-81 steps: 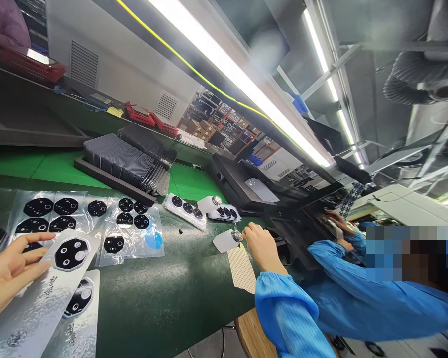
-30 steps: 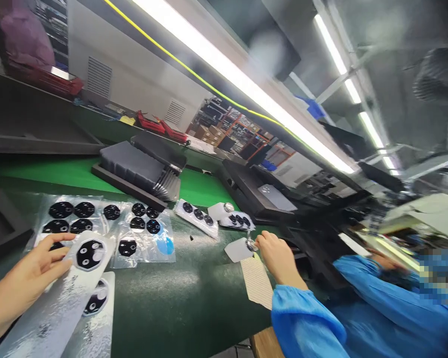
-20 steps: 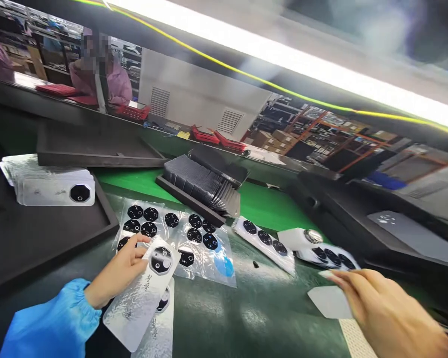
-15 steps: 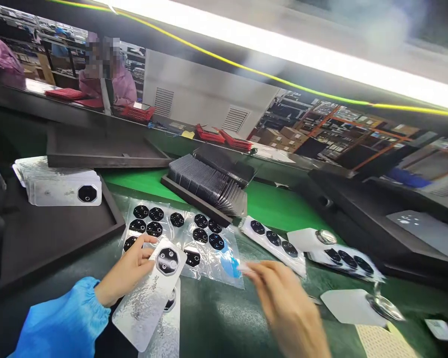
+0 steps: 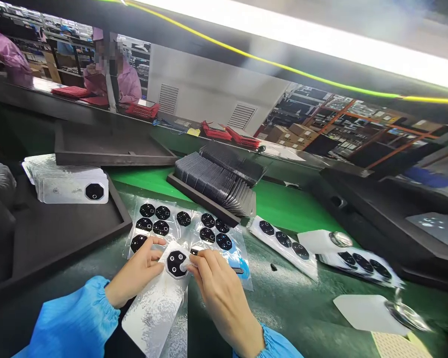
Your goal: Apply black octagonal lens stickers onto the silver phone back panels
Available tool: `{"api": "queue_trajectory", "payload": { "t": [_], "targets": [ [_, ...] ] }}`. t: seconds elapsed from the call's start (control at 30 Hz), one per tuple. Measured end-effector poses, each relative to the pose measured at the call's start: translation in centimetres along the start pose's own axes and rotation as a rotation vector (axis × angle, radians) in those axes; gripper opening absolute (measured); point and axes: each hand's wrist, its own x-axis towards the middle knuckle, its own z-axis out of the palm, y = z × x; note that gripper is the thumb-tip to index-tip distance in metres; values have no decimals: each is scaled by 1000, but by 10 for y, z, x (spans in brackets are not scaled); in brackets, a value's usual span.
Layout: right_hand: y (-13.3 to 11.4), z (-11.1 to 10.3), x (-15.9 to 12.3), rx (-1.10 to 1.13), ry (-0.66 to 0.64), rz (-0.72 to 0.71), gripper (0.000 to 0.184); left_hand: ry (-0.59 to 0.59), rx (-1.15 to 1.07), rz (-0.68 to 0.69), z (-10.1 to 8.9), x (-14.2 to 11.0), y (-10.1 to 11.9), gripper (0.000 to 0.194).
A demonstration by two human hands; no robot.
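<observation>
My left hand grips the upper left edge of a silvery phone back cover, tilted on the green table. An octagonal black camera plate with pale rings sits at its top. The fingertips of my right hand are pinched together at that plate's right edge, on a small whitish piece that is mostly hidden. A dark, narrow end shows beside that hand; I cannot tell what it belongs to. Under the cover lies another silvery cover. Clear plastic sheets with several black camera plates lie behind.
On the left, a dark tray holds a stack of silvery covers. A rack of dark panels stands behind. To the right lie bagged camera plates, metal-topped white pieces and a dark tray. Co-workers in pink sit beyond.
My right hand has moved left to the cover's camera plate, bringing the whitish piece from beside the plastic sheet. My left hand still holds the cover. The whole view has shifted slightly.
</observation>
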Motion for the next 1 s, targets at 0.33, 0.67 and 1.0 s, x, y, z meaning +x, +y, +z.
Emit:
{"api": "queue_trajectory", "payload": {
  "t": [0.33,0.67,1.0],
  "targets": [
    [3,0,-1,-91,-88,-82,15,-9,-78,-18,2,-1,1,47],
    [2,3,7,-110,-74,-124,18,-6,7,-11,2,-1,2,46],
    [1,6,14,-137,-76,-145,21,2,51,-34,4,-5,10,46]
  ]
}}
